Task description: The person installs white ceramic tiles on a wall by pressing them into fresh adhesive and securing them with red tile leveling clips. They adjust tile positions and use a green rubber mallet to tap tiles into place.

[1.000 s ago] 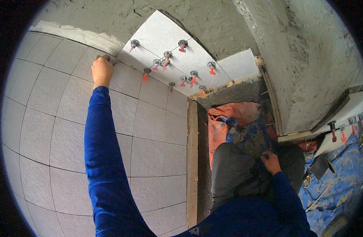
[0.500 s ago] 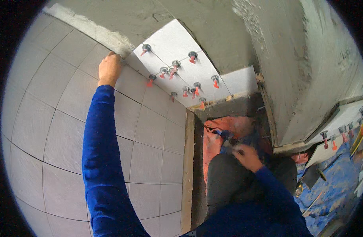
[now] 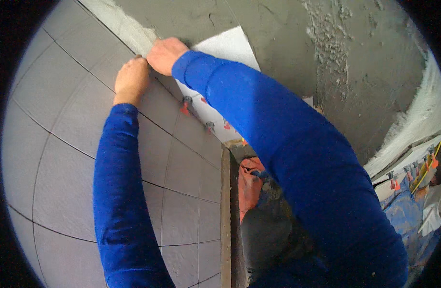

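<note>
Tile edge (image 3: 148,57) partly under both hands (image 3: 148,67)

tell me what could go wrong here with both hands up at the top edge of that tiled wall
1. The left hand and right hand press where the grey tiled wall meets bare mortar; pushing hard could shift the top tile out of line.
2. The right sleeve crosses over the orange levelling clips on the white tile and might knock them loose.
</note>
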Tool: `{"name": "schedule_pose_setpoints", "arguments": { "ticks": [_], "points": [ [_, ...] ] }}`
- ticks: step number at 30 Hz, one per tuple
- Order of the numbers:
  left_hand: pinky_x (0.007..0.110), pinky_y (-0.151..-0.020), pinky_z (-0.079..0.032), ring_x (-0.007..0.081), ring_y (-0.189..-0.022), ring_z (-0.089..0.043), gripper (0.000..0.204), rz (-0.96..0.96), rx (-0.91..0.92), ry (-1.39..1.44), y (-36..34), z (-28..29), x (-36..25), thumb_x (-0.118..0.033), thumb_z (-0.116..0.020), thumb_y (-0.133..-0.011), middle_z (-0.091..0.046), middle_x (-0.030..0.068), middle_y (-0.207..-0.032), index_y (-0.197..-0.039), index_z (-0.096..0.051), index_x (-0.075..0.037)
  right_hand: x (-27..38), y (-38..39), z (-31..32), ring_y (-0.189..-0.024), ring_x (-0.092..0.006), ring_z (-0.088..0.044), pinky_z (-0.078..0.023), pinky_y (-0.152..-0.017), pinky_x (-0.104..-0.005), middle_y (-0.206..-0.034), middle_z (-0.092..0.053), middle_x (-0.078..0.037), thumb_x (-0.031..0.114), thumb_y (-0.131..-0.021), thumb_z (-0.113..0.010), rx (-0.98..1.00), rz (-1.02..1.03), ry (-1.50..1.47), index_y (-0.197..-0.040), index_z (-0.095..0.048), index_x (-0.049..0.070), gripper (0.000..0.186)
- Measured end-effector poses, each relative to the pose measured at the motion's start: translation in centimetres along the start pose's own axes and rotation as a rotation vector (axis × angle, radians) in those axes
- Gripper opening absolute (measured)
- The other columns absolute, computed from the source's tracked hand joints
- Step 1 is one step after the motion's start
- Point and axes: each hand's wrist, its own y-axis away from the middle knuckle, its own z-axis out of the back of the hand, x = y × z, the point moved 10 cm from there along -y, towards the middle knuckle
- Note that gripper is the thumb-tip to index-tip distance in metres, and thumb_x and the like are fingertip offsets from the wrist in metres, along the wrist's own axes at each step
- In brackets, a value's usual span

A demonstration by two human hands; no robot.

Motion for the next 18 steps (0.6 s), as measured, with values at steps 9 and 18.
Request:
{"name": "schedule_pose_setpoints", "arguments": {
  "ticks": [9, 18],
  "points": [
    [0.049, -0.092, -0.055, 0.0408, -0.109, -0.067, 0.018, -0.035, 0.005, 0.004, -0.5, -0.6, 0.1, -0.008, -0.061, -0.088, -0.07, 0.0197, -0.115, -0.103, -0.071, -0.003, -0.3, 0.0, -1.6, -0.099, -0.0308, -0.074, -0.059, -0.082, -0.045, -0.104, -0.077, -0.013, 0.018, -0.092, -0.057, -0.009, -0.023, 0.018, -0.1, -0.079, 0.011, 0.025],
    [0.05, -0.09, -0.055, 0.0418, -0.106, -0.068, 0.019, -0.016, 0.009, 0.051, -0.4, -0.5, 0.1, -0.012, -0.065, -0.086, -0.072, 0.0218, -0.108, -0.1, -0.072, -0.002, -0.2, -0.5, -1.7, -0.102, -0.0294, -0.073, -0.059, -0.084, -0.0444, -0.107, -0.077, -0.01, 0.02, -0.094, -0.055, 0.005, -0.015, 0.021, -0.104, -0.08, 0.012, 0.027]
  ]
}}
